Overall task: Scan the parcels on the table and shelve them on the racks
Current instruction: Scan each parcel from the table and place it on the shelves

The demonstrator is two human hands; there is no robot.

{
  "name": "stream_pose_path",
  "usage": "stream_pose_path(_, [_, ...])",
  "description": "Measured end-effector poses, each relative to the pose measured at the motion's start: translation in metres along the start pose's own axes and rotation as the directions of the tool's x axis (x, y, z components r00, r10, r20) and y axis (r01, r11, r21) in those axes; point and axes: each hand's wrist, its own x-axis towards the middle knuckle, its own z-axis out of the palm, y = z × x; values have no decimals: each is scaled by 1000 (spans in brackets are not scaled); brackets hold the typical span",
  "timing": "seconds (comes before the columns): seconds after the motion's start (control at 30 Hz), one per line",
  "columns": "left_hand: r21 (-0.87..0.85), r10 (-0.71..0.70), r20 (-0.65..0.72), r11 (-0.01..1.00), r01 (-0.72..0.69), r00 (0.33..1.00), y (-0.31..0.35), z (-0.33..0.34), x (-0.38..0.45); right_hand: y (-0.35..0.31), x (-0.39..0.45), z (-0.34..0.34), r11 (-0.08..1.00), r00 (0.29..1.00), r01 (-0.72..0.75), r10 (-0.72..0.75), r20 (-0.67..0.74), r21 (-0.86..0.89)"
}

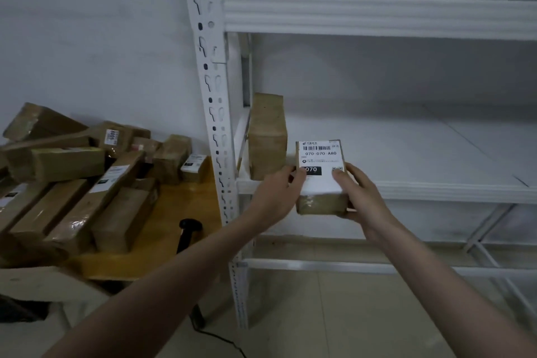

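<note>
White metal rack (377,17) against a grey wall, with a table (186,206) of piled parcels (87,177) at left. Both arms reach forward; the left hand (276,197) and right hand (360,197) clamp a small labelled box (319,177) from either side, thumbs on top, at the front edge of the shelf (436,154), just beside an upright parcel (267,136). A scanner (189,229) stands on the table.
</note>
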Motion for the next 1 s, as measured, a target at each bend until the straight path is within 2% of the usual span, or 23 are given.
stream_pose_path(0.1, [50, 15, -71, 999, -12, 997, 4, -1, 24, -10, 38, 3, 999, 1000, -27, 27, 6, -21])
stream_pose_path(0.23, [123, 16, -99, 992, -4, 995, -2, 3, 39, -15, 77, 9, 996, 996, -88, 89, 19, -24])
stream_pose_path(0.37, [180, -23, -154, 982, 51, 988, -20, 13, 52, -14, 105, 15, 992, 991, -126, 127, 41, -22])
stream_pose_path(0.53, [330, -17, -207, 940, 87, 978, -30, 13, 59, -4, 130, 25, 983, 989, -147, 150, 15, -108])
stream_pose_path(0.8, [446, 49, -170, 894, 33, 984, -43, 6, 61, 12, 143, 42, 954, 1000, -17, 21, 10, -298])
stream_pose_path(0.87, [509, 100, -163, 861, -3, 982, -51, -1, 53, 11, 134, 44, 924, 994, 31, -69, -85, -382])
stream_pose_path(0.9, [539, 106, -157, 842, -5, 982, -58, -6, 48, 10, 123, 45, 881, 974, 81, -170, -151, -466])
stream_pose_path(0.93, [573, 93, -149, 819, 9, 984, -68, -13, 42, 10, 109, 48, 813, 929, 168, -319, -186, -557])
stream_pose_path(1.0, [648, 32, -120, 759, 54, 992, -95, -29, 27, 12, 77, 62, 650, 771, 431, -625, -118, -626])
